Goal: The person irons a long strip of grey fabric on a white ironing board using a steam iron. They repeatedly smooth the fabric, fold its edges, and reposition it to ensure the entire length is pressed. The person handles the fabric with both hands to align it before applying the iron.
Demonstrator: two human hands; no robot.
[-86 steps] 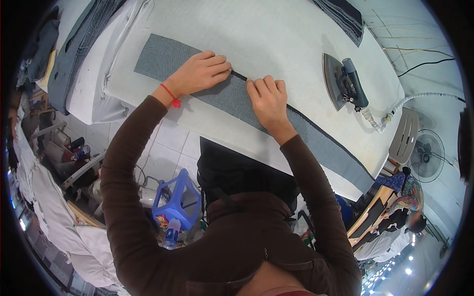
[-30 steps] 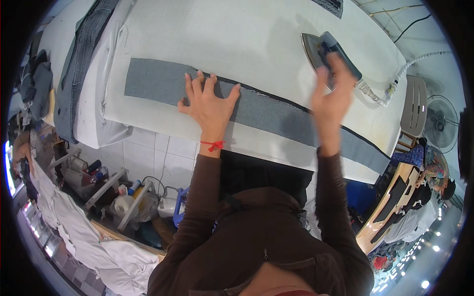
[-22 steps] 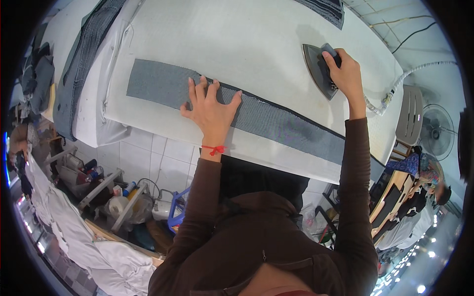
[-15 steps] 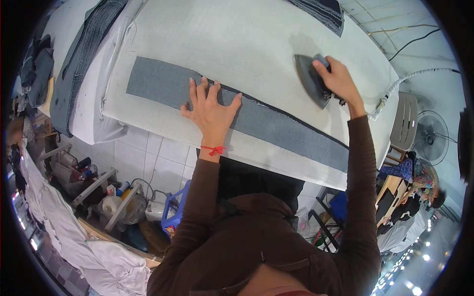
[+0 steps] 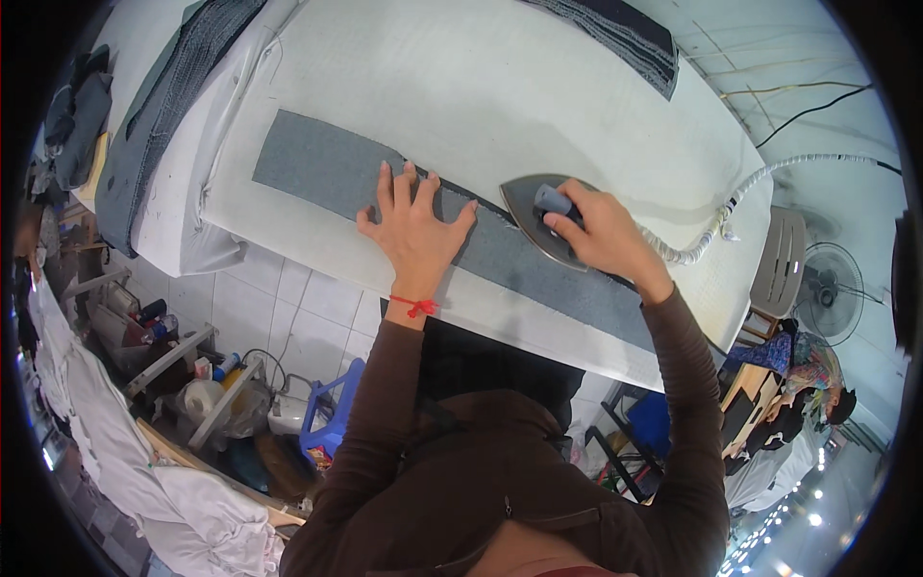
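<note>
A long grey denim strip lies slantwise across the white padded ironing table, with a dark folded edge along its far side. My left hand is spread on the strip, fingertips pressing near that dark edge. In my right hand is the handle of a steam iron, fingers wrapped round it. The iron's flat soleplate rests over the strip's far edge, just right of my left hand, its tip pointing up and left. A white-wrapped hose runs from the iron's rear off to the right.
Stacked dark denim pieces lie at the table's far edge; more denim hangs at the left. A standing fan and a grey plastic chair stand at the right. Below left are a blue stool and cluttered shelves. Another person is at far right.
My right hand has brought the iron left and nearer, from bare table onto the strip's far edge. My left hand stays spread on the cloth.
</note>
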